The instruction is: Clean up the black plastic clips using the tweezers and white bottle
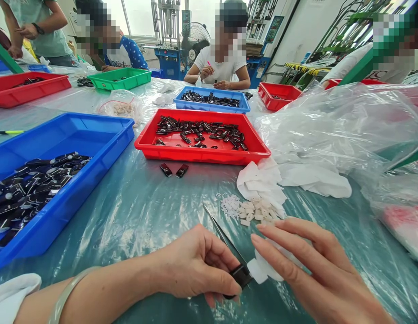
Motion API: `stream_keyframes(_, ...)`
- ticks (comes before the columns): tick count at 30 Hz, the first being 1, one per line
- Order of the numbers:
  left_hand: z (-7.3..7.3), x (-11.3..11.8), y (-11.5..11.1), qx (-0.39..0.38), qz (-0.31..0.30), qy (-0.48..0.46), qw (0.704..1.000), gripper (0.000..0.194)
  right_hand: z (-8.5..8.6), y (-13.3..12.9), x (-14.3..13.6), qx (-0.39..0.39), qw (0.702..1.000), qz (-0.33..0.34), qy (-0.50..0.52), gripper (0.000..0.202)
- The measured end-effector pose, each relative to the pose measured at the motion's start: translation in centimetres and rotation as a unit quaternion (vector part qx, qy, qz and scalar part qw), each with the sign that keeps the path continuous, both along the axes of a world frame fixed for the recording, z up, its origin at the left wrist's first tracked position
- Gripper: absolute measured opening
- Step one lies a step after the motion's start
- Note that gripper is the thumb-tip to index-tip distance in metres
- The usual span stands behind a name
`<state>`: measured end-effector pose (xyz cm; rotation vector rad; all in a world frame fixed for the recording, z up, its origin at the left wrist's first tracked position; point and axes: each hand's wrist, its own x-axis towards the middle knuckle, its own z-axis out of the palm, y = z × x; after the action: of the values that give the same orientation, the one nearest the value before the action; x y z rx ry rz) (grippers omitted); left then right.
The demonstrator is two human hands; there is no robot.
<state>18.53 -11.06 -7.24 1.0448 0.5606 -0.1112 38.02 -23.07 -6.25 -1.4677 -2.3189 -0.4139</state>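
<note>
My left hand (195, 263) pinches a small glossy black plastic case (241, 275) between thumb and fingers. Against its right end is a flat white piece (258, 271); whether the two are joined I cannot tell. My right hand (316, 265) hovers just right of it, fingers stretched out and thumb hidden, with more white material partly under the fingers. Metal tweezers (218, 226) point away from me, their near part passing behind my left hand. Beyond my right fingertips lie a heap of small cream-coloured blocks (258, 210) and a pile of tiny white bits (230, 205).
A red tray (202, 155) of black cases stands ahead, two black cases (166, 169) before it. On the left is a blue tray (104, 148) of black parts. Crumpled white tissue (262, 180) and clear plastic bags (330, 130) lie right. Other people (225, 63) sit across the table.
</note>
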Motion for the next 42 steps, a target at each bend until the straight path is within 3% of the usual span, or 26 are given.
stream_keyframes(15,0.17,0.02,-0.09,0.006,-0.017,0.004,1.0,0.02,-0.6,0.06,-0.42,0.025,1.0,-0.003,-0.008,0.038)
stream_keyframes(34,0.0,-0.03,-0.1,0.0,-0.019,0.0,1.0,0.021,-0.12,-0.02,-0.53,-0.009,0.999,-0.034,0.022,0.04)
stream_keyframes(42,0.02,-0.05,-0.03,0.003,-0.016,0.001,1.0,0.019,-0.23,-0.33,0.01,-0.023,0.999,-0.011,0.033,0.04)
